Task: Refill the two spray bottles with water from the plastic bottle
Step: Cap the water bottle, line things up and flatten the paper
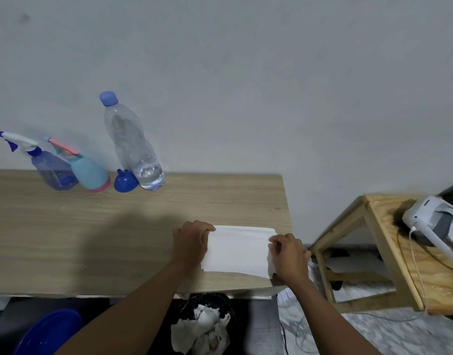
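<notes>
Wood-grain counter point(92, 226) against plain grey wall point(271, 73). White paper point(238, 249) folded flat on counter, near front right corner. Below counter edge: black bin point(221, 299) holding crumpled white tissue point(202, 326). Blue basin point(48, 331) low at left, partly cut off by frame. Right of counter, apart from it: bare wooden stool point(379, 226). White device point(430, 219) on stool top, white cable point(415, 265) trailing from it down over stool edge. Marble-pattern floor point(374, 334) beneath.
</notes>
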